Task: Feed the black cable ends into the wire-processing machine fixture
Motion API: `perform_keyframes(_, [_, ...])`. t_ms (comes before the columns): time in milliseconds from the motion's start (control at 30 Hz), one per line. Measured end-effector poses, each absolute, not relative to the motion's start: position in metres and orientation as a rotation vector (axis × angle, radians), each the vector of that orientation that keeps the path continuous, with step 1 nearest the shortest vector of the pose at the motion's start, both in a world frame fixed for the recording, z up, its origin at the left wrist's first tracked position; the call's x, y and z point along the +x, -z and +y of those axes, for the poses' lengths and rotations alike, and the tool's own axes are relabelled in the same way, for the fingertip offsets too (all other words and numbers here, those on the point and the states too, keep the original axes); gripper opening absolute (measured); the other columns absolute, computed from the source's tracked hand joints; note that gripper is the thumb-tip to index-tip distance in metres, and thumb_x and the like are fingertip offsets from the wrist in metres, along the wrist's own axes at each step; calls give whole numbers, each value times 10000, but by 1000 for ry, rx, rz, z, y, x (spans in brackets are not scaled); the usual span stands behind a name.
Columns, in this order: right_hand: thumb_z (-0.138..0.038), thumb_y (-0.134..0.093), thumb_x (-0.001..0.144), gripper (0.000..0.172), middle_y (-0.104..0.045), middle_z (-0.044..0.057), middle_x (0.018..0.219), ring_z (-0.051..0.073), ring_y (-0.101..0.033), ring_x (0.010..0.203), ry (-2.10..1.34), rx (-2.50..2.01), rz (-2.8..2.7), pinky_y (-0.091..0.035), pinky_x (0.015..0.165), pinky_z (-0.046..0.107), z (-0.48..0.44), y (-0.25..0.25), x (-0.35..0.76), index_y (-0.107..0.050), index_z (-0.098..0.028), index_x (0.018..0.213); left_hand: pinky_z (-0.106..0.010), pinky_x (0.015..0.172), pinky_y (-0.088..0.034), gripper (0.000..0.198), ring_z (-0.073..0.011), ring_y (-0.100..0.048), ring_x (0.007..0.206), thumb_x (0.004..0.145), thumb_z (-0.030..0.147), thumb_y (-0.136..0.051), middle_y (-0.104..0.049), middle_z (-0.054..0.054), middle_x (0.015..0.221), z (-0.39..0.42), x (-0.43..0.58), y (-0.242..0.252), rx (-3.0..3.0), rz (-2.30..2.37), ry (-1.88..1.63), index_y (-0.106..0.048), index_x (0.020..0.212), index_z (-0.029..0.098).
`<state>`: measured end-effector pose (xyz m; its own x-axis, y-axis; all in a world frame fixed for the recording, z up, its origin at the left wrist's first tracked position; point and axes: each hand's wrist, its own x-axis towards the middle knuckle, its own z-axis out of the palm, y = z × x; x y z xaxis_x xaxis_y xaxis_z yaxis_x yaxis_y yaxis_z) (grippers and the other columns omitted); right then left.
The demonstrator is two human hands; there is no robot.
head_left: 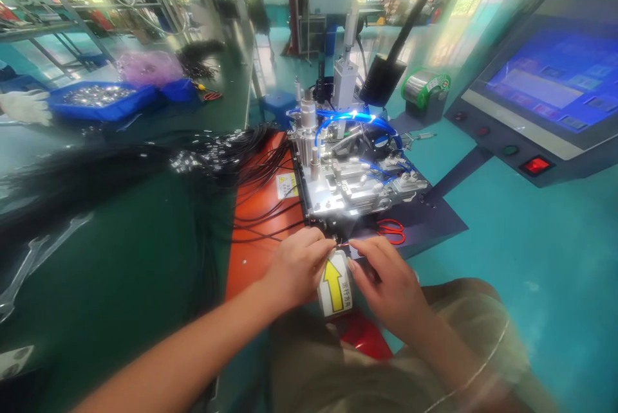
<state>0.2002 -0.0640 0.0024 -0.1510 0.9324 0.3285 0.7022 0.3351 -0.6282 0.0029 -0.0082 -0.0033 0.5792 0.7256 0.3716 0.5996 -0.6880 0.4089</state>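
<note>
My left hand [299, 265] is closed in a pinch around the end of a thin black cable, just in front of the metal machine [357, 175]. A short, fine bit of wire [342, 244] shows between my two hands. My right hand [389, 281] has its fingertips at the tip of that wire; its thumb sits a little below the index finger. Beneath the hands is a white label with a yellow arrow [334, 284]. More black cables [261, 226] run across the orange plate [246, 262] to the left of the machine.
A big bundle of black cables [120, 162] lies on the green table, with wrenches [43, 255] nearby. Red-handled scissors [392, 231] rest beside the machine. A solder spool [425, 88] and a control screen [555, 78] stand right. A co-worker's gloved hand [24, 106] is by a blue tray [96, 110].
</note>
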Motion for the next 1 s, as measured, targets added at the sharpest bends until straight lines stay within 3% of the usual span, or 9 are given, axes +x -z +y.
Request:
perform_keyframes(367, [-230,-455,984,310,-637,117,1054,236,-657,935,-403,-1407,-2017,-544,810,359,-76,6,194,-563,-196,1273,-290,698,-468,183,-169,-576,794,942,207,-508,-630,-57,858,-8,4,3,2517,1111,-815,-683,989,180])
perform_keyframes(667, [-267,-489,963,220,-634,78,974,203,-623,831,-551,-1436,-1803,-518,744,328,-70,1,192,-634,-220,1122,-284,689,-470,189,-160,-560,782,954,214,-499,-613,-56,849,-9,3,4,2482,1074,-907,-675,1012,177])
perform_keyframes(800, [-353,-572,925,187,-647,53,929,178,-612,750,-758,-1501,-1590,-502,662,301,-56,-5,200,-684,-223,999,-279,682,-465,186,-160,-556,785,951,209,-504,-607,-57,852,-9,3,4,2479,1049,-939,-669,1027,170])
perform_keyframes(1000, [-399,-699,825,286,-692,35,903,180,-632,791,-1295,-1364,-1368,-513,683,286,-39,-8,201,-686,-191,1021,-278,682,-462,178,-159,-556,787,936,180,-520,-606,-62,865,-9,2,4,2476,1029,-956,-670,1028,154])
